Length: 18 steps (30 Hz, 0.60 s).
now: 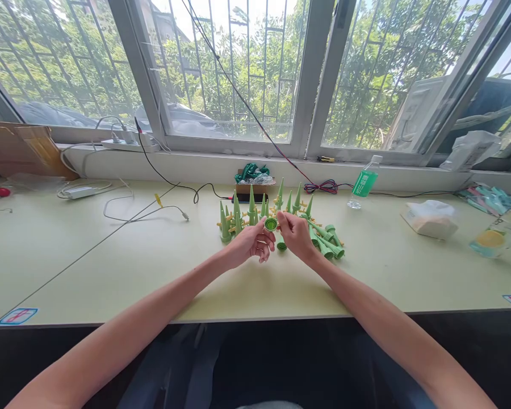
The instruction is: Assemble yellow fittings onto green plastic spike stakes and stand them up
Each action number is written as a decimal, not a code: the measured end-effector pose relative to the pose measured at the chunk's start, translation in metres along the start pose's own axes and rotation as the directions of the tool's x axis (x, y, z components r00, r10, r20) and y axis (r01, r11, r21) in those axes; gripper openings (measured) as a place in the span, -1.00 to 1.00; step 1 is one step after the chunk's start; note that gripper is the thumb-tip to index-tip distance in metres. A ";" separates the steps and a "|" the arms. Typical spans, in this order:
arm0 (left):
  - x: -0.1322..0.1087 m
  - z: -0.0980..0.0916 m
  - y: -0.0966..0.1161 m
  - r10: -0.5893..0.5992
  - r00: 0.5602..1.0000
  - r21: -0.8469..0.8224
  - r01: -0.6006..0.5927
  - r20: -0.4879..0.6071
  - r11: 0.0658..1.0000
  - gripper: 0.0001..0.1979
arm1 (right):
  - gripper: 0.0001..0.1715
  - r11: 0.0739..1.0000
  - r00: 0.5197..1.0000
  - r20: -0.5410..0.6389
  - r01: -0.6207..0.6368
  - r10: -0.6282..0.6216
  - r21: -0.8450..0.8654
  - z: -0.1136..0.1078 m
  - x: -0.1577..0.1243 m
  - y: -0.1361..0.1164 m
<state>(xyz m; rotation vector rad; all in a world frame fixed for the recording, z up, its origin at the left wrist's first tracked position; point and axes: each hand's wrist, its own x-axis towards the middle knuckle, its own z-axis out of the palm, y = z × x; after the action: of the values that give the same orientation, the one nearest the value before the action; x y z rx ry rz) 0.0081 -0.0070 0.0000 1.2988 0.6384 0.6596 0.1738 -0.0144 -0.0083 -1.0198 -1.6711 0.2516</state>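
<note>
My left hand [252,243] and my right hand [295,234] meet over the middle of the pale green table [111,255]. Together they pinch a small green cone piece [271,223], its round open end facing me. Another green piece [281,246] lies on the table just below my hands. Behind them stand several upright green cones [251,210] with yellow cross parts. More green cones [330,241] lie on their sides to the right of my right hand.
A small cardboard box [255,186] with green bits sits behind the cones. A water bottle [364,183] stands at the right, then a wrapped white packet [430,218] and a drink bottle [496,233]. Cables and a charger [79,192] lie at the left.
</note>
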 end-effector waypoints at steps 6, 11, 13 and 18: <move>-0.002 0.000 0.002 0.064 0.998 0.040 -0.063 -0.014 0.997 -0.55 | -0.43 1.000 1.000 0.018 0.022 -0.022 -0.016 0.000 0.001 0.002; -0.006 0.000 0.002 0.170 0.985 0.165 -0.163 -0.024 0.973 -0.63 | -0.43 0.999 0.999 0.023 0.033 -0.032 -0.037 0.000 0.001 0.003; -0.006 0.000 0.001 0.211 0.977 0.217 -0.197 -0.042 0.956 -0.63 | -0.43 0.999 0.999 0.038 0.026 -0.024 -0.042 0.000 0.000 0.003; -0.005 0.002 0.001 0.331 0.939 0.364 -0.277 -0.092 0.889 -0.63 | -0.44 0.999 0.998 0.066 0.016 -0.014 -0.038 0.001 0.001 0.003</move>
<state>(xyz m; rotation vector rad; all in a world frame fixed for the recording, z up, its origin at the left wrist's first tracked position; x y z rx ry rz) 0.0057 -0.0121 0.0011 1.7122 0.7020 0.9414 0.1749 -0.0119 -0.0101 -1.0371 -1.7481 0.2465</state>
